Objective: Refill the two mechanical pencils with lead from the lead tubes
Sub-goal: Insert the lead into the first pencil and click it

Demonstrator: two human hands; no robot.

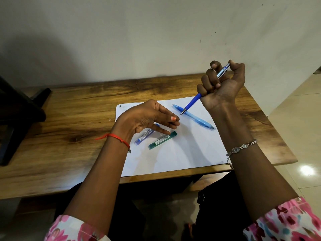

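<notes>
A wooden table (69, 122) stands against a pale wall (139, 32), its grain dark along the far edge. On the table lies a white sheet of paper (182, 153), set slightly askew, with its near edge reaching the table's front edge.

The right hand (224, 82) is raised above the far right part of the paper, palm toward the camera, its fingers curled shut around a dark blue mechanical pencil (194, 100). The thumb presses on the pencil's clear upper end, and the metal tip points down and to the left, hanging over the sheet. A silver chain bracelet (243, 146) circles the right forearm.

The left hand (147, 117) hovers above the left part of the paper with fingers stretched out flat and close together, holding nothing; its fingertips come near the dark blue pencil's tip without touching it. A red thread (116, 136) is tied round the left wrist.

A light blue mechanical pencil (196, 118) lies diagonally on the paper, under the raised pencil's tip. Two lead tubes lie side by side on the sheet beneath the left hand: a blue lead tube (144, 136), partly hidden by the palm, and a green lead tube (162, 140) just right of it, both slanting the same way.
</notes>
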